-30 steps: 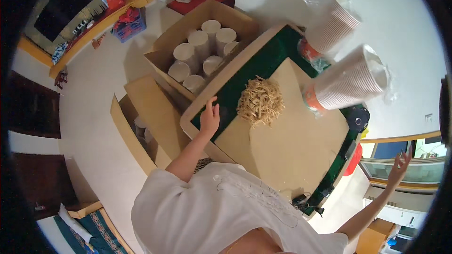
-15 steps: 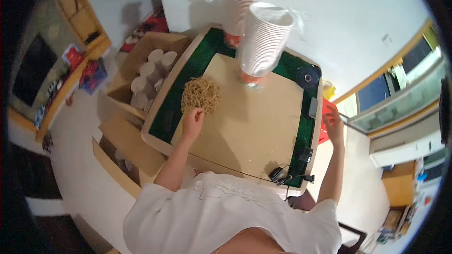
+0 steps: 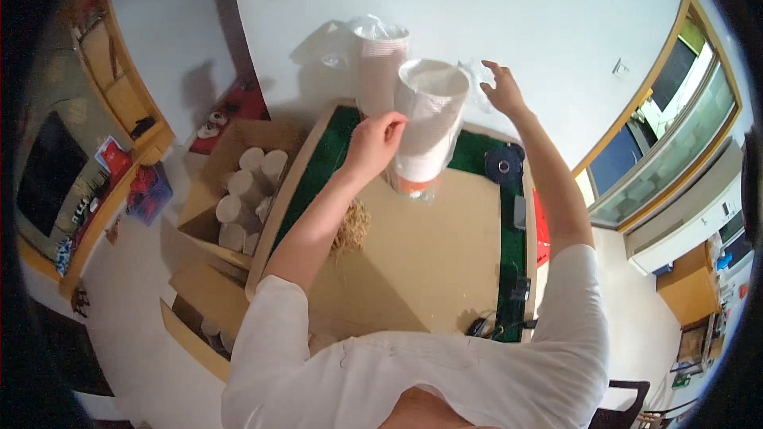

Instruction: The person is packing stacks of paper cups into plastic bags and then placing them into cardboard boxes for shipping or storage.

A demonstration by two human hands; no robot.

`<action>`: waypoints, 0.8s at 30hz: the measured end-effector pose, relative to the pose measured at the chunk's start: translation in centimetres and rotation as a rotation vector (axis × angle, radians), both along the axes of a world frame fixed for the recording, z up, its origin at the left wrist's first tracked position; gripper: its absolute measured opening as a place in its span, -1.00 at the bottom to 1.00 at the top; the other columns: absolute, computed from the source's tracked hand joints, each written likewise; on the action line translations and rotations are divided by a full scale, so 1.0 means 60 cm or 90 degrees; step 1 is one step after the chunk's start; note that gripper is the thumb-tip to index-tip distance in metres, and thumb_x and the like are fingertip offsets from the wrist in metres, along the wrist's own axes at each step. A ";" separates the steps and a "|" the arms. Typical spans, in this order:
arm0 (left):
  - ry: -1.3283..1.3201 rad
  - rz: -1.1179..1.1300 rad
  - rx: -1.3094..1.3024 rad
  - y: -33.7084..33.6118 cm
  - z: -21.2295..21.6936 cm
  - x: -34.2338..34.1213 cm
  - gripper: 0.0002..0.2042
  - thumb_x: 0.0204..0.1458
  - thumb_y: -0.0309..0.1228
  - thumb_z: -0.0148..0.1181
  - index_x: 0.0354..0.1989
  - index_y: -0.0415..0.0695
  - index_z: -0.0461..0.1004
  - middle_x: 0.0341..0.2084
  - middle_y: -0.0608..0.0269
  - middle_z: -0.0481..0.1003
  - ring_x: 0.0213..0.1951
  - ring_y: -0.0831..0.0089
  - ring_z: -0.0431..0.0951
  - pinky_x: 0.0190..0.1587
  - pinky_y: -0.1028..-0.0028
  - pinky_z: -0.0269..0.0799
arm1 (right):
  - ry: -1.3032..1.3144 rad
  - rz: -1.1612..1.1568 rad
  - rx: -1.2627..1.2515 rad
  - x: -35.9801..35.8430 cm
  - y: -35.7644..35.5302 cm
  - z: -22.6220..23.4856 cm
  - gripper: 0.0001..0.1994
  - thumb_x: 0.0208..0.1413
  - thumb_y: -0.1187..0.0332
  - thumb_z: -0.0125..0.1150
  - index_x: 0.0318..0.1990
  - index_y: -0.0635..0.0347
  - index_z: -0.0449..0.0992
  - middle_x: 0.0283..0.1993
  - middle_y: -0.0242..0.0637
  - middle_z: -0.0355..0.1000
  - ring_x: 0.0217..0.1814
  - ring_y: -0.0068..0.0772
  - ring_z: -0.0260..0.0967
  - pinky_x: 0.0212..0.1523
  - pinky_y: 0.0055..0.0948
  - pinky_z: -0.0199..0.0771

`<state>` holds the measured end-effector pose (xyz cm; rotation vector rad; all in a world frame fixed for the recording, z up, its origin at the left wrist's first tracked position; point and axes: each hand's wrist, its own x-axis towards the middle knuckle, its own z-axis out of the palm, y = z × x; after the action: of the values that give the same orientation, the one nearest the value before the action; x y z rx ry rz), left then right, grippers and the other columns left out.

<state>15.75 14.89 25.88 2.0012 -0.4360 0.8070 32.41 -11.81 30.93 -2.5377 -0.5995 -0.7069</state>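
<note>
A tall stack of white paper cups (image 3: 433, 123) in a clear plastic sleeve stands upright at the far side of the board-topped table. My left hand (image 3: 375, 147) is raised at its left side, fingers curled and pinched together. Whether they hold anything or touch the sleeve I cannot tell. My right hand (image 3: 504, 90) reaches up beyond the stack's upper right, its fingers apart, near the loose end of a clear plastic bag (image 3: 474, 87). A second wrapped cup stack (image 3: 380, 71) stands behind to the left. My left forearm partly covers a pile of tan, string-like strips (image 3: 354, 229).
A tan board (image 3: 413, 270) lies on the green-bordered tabletop. A dark round object (image 3: 504, 165) and a grey box (image 3: 519, 212) sit along its right edge, with cables (image 3: 477, 326) nearer. Left of the table stand open cardboard boxes (image 3: 208, 183) holding white cylinders (image 3: 241, 184). A white wall rises behind.
Both hands have risen and moved forward: the left from beside the strips to the cup stack, the right from the table's right edge to the stack's far right. The view has tilted up.
</note>
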 end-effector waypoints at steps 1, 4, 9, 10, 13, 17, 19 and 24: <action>0.006 -0.007 0.012 -0.010 0.020 0.009 -0.90 -0.03 -0.53 0.09 -0.32 -0.19 0.44 -0.46 0.15 0.47 -0.46 0.44 0.48 -0.40 0.53 0.37 | -0.022 -0.051 -0.018 0.036 0.005 -0.008 -0.44 -0.07 0.42 0.10 0.16 -0.11 0.16 0.13 0.04 0.12 0.12 0.07 0.14 0.07 -0.16 0.26; -0.025 -0.011 0.055 -0.022 0.049 0.040 -0.92 -0.05 -0.52 0.09 -0.35 -0.18 0.43 -0.47 0.15 0.47 -0.47 0.36 0.49 -0.41 0.47 0.38 | 0.039 -0.173 -0.040 0.104 0.030 -0.021 -0.35 -0.11 0.46 0.09 0.20 -0.25 0.09 0.26 0.00 -0.07 0.23 0.10 -0.02 0.10 -0.04 0.22; -0.051 -0.008 0.060 -0.035 0.067 0.117 -0.93 -0.09 -0.50 0.08 -0.40 -0.16 0.44 -0.43 0.15 0.43 -0.35 0.21 0.46 -0.31 0.32 0.37 | 0.034 -0.088 -0.153 0.154 0.018 -0.021 -0.73 0.06 0.26 -0.07 -0.09 0.10 0.34 -0.09 0.00 0.35 -0.08 -0.04 0.34 -0.18 -0.09 0.40; -0.074 0.034 0.099 -0.037 0.070 0.133 -0.90 -0.07 -0.49 0.09 -0.35 -0.16 0.44 -0.39 0.14 0.45 -0.34 0.21 0.48 -0.26 0.32 0.37 | 0.032 -0.085 -0.158 0.149 0.025 -0.017 -0.73 0.06 0.26 -0.07 -0.09 0.10 0.34 -0.09 0.00 0.35 -0.08 -0.04 0.34 -0.18 -0.09 0.40; -0.172 0.071 0.101 -0.073 0.065 0.202 -0.83 -0.06 -0.47 0.10 -0.26 -0.14 0.42 -0.35 0.13 0.46 -0.31 0.16 0.48 -0.19 0.29 0.36 | -0.049 0.027 0.039 0.118 0.038 0.013 -0.77 0.09 0.31 -0.10 -0.16 0.22 0.33 -0.35 -0.03 0.40 -0.34 -0.12 0.40 -0.29 -0.22 0.41; -0.204 0.008 0.020 -0.129 0.040 0.285 -0.82 -0.02 -0.41 0.04 -0.24 -0.16 0.36 -0.27 0.05 0.43 -0.14 0.09 0.40 -0.17 0.24 0.34 | 0.260 0.215 0.385 0.028 0.051 0.075 -0.80 0.03 0.44 -0.07 -0.16 0.18 0.33 -0.47 -0.28 0.34 -0.45 -0.49 0.34 -0.44 -0.49 0.36; -0.076 -0.068 0.026 -0.142 0.056 0.290 -0.83 0.02 -0.37 0.00 -0.26 -0.18 0.34 -0.33 -0.01 0.44 -0.19 0.04 0.41 -0.21 0.21 0.32 | 0.415 0.369 0.597 -0.002 0.038 0.098 -0.77 0.01 0.46 0.01 -0.13 0.18 0.34 -0.42 -0.35 0.34 -0.42 -0.51 0.35 -0.45 -0.51 0.39; -0.132 -0.171 -0.074 -0.167 0.100 0.230 -0.83 0.09 -0.38 -0.15 -0.36 -0.21 0.31 -0.50 -0.08 0.43 -0.34 -0.04 0.46 -0.33 0.20 0.30 | 0.150 0.512 0.565 0.028 0.011 0.107 -0.62 -0.06 0.40 0.16 -0.06 0.31 0.32 -0.34 -0.30 0.39 -0.38 -0.38 0.38 -0.37 -0.42 0.45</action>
<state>29.55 4.86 31.86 1.7139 -0.7440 0.8503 34.12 -11.15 37.37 -1.3611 -0.8818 -0.2595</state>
